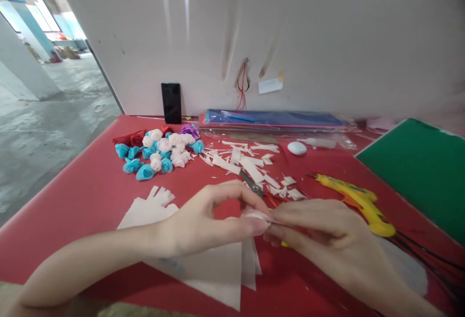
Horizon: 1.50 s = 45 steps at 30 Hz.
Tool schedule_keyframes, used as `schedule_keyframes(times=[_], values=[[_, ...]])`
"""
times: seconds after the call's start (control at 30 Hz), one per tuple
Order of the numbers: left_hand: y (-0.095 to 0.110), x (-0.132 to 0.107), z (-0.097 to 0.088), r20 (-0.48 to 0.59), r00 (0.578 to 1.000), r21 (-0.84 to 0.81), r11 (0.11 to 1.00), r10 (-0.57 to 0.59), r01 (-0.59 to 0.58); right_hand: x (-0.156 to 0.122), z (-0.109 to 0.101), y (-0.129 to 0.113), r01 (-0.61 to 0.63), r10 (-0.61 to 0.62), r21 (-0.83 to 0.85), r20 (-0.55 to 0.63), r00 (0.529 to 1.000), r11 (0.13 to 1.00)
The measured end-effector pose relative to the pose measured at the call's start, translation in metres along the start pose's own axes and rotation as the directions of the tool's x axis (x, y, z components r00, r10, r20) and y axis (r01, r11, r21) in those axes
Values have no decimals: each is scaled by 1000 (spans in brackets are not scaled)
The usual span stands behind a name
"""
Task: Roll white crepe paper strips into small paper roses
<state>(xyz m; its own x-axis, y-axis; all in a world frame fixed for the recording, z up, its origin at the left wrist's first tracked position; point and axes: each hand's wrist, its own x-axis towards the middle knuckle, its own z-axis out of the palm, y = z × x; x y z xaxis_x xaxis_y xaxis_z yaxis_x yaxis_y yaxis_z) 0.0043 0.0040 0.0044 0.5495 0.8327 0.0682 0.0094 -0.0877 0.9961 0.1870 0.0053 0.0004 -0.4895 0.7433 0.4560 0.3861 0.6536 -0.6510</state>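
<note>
A small, thin piece of white, paper-like material (256,215) is held up above the red tabletop (286,283), pinched between the fingertips of the left hand (214,220) and the right hand (332,234). Its pale upper part shows between the left thumb and index finger, looking curved or folded over. Toward the right fingers it narrows to a slim end that runs into their grip. The fingers cover much of it, so its full shape cannot be told.
</note>
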Motion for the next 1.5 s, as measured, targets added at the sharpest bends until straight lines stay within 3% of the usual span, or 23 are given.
schedule_keyframes(times=[0.17,0.47,0.7,0.93,1.2,1.4,1.5], values=[[-7,-1,4,-75,987,64,988,144,-139,2,1,-7,-195,192,138,35,981,971],[-17,-1,10,-175,912,245,913,371,-325,-1,9,-7,-227,236,172,-32,971,959],[-21,-1,12,-158,898,321,881,411,-347,-7,17,-7,-89,87,-4,-135,987,996],[-19,-1,12,-135,875,388,837,466,-386,-6,17,-9,126,-168,-225,-176,970,966],[-16,1,10,-125,880,465,811,458,-355,-9,9,-9,266,-333,-558,-20,943,786],[-17,1,12,-140,924,337,895,355,-292,-13,7,-9,348,-361,-661,124,924,665],[-17,1,12,-125,913,339,882,387,-328,-19,8,-8,352,-367,-706,139,920,615]])
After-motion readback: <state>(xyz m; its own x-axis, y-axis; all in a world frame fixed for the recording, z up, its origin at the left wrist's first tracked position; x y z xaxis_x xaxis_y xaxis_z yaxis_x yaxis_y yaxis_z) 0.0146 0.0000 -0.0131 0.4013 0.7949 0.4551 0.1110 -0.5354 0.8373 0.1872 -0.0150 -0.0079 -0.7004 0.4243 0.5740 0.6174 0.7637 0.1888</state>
